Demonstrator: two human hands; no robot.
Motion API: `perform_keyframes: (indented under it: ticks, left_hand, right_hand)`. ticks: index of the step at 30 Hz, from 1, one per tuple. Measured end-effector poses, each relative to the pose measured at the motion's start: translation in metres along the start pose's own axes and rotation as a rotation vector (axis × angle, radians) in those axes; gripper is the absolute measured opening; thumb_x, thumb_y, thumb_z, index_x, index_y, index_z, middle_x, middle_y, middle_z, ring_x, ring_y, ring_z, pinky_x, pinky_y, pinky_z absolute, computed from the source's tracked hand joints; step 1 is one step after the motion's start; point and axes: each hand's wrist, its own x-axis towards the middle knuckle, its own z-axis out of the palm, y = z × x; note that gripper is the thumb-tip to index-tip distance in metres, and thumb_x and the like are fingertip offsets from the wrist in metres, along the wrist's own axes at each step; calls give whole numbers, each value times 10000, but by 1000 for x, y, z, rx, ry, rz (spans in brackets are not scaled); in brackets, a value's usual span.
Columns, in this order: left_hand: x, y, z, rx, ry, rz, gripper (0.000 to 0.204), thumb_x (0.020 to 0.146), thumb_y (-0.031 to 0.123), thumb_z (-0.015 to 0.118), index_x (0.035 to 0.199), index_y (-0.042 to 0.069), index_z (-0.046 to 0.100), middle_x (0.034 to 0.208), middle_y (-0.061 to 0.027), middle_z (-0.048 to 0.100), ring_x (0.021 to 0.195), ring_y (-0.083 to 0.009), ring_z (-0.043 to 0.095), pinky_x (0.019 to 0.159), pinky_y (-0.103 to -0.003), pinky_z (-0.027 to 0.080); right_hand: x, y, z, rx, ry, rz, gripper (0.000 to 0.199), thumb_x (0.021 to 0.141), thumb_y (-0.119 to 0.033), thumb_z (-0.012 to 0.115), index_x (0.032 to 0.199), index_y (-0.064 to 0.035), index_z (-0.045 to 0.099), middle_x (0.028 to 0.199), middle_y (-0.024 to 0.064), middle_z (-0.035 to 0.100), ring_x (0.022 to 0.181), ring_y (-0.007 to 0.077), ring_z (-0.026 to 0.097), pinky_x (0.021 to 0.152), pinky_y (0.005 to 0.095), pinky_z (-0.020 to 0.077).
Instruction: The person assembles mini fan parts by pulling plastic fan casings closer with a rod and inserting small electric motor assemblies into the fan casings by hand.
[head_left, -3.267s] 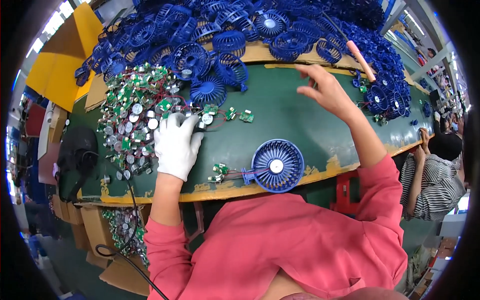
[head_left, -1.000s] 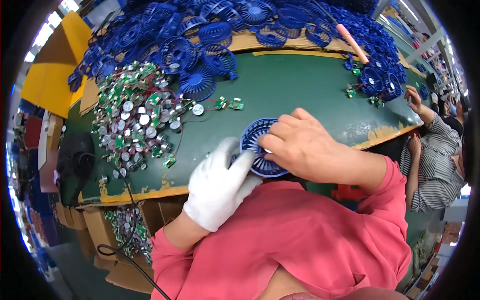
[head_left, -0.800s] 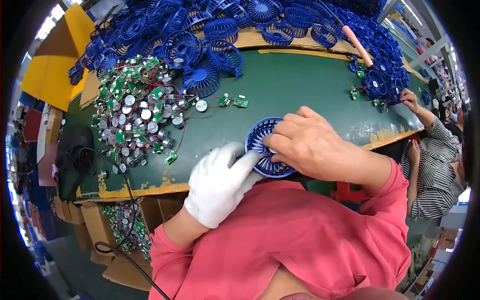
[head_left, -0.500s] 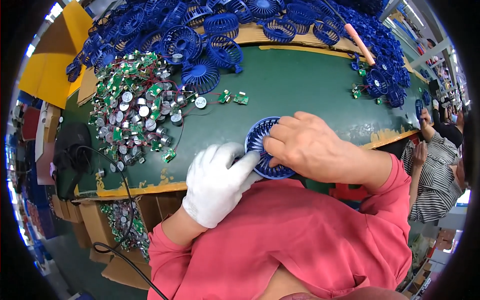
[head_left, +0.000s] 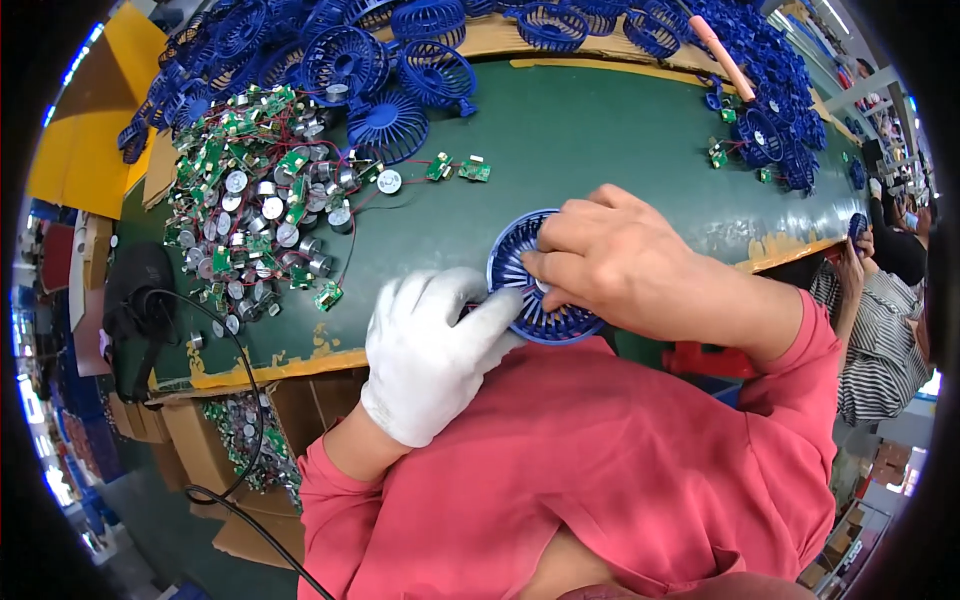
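Observation:
My left hand [head_left: 425,345], in a white glove, holds the near-left rim of a round blue fan cage [head_left: 507,245] with thumb and fingers. The cage rests at the table's near edge, its hollow side up and slatted inside. My bare right hand [head_left: 622,262] reaches in over the far-right rim. Its fingers are bent together at the hub, on a small silver piece that looks like a motor [head_left: 543,286], mostly hidden beneath them. A bit of red wire shows by the left thumb.
Silver motors [head_left: 272,208] wired to green circuit boards [head_left: 328,295] lie heaped on the left of the green table [head_left: 640,130]. Blue fan cages [head_left: 388,126] pile up behind. A pink-handled tool [head_left: 722,58] hangs at the far right. Another person [head_left: 880,330] works at right.
The view has shifted slightly. Both hands stay on the cage; the right fingers have shifted at the hub, and a silver bit now shows under them.

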Motion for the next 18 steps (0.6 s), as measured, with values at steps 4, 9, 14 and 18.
perform_keyframes:
  ticks: [4, 9, 14, 18]
  left_hand:
    - [-2, 1, -1, 63, -3, 21, 334, 623, 250, 760, 936, 185, 663, 894, -4, 548, 845, -189, 546, 858, -408, 403]
    - [-7, -5, 5, -8, 82, -75, 663, 571, 304, 808, 1172, 132, 588, 992, -28, 583, 929, -220, 560, 954, -447, 363]
    - [-10, -20, 17, -210, -147, -235, 990, 574, 287, 817, 1407, 51, 337, 1024, -94, 611, 944, -273, 583, 931, -460, 370]
    - [-6, -25, 32, -292, -31, -320, 946, 607, 240, 802, 1390, -7, 332, 1012, -128, 605, 926, -299, 582, 901, -418, 396]
  right_hand:
    - [1, -5, -2, -128, -55, -17, 131, 722, -195, 703, 719, -77, 647, 759, 31, 547, 795, 208, 556, 697, 343, 377]
    - [-9, -2, 5, 68, 157, 8, 411, 738, -302, 706, 1081, -87, 642, 952, 52, 600, 877, 208, 587, 866, 390, 405]
    - [-24, -59, 24, -320, 203, 65, 545, 728, -317, 605, 1226, -101, 563, 1185, 107, 571, 1064, 229, 571, 1034, 499, 322]
    - [-2, -36, 34, -442, 158, 111, 468, 784, -173, 541, 1219, -1, 536, 1221, 169, 550, 1045, 262, 573, 988, 463, 377]
